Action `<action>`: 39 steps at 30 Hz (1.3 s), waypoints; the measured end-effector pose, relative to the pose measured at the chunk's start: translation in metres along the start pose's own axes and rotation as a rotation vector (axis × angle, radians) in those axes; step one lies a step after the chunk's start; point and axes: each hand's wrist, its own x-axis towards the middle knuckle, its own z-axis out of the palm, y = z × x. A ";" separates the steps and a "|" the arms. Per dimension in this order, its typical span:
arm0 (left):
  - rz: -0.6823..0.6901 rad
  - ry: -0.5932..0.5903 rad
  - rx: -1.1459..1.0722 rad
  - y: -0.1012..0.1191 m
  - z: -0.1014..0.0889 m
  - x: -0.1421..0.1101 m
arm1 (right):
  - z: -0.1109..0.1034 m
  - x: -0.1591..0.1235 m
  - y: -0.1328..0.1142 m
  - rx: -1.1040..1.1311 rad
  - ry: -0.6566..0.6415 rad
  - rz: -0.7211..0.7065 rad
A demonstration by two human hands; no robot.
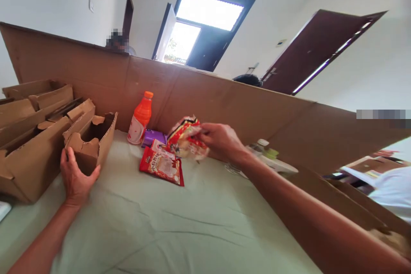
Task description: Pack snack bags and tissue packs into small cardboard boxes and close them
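My right hand [221, 141] is closed on a red and white snack packet [184, 138], lifted a little above the pale green cloth [180, 227]. Below it lies a flat red snack packet [162, 166], with a purple packet [153, 137] behind. An orange drink bottle [140, 118] stands upright at the cardboard wall. My left hand [75, 176] wraps round the near corner of a small open cardboard box [93, 139] at the left.
A tall cardboard wall [224, 107] runs across the back. Larger cardboard boxes [28, 137] are stacked at the left. A clear bottle with a white cap [260, 145] lies behind my right wrist. Heads of other people [247, 79] show above the wall.
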 end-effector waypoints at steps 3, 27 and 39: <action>0.021 0.016 0.032 0.000 0.001 -0.001 | 0.027 0.002 0.011 -0.190 -0.145 0.098; -0.390 -0.040 -0.044 0.000 0.024 -0.041 | 0.068 0.056 -0.194 0.582 0.147 -0.521; -0.416 0.013 -0.027 -0.004 0.026 -0.044 | 0.055 0.053 -0.420 0.069 -0.565 -1.140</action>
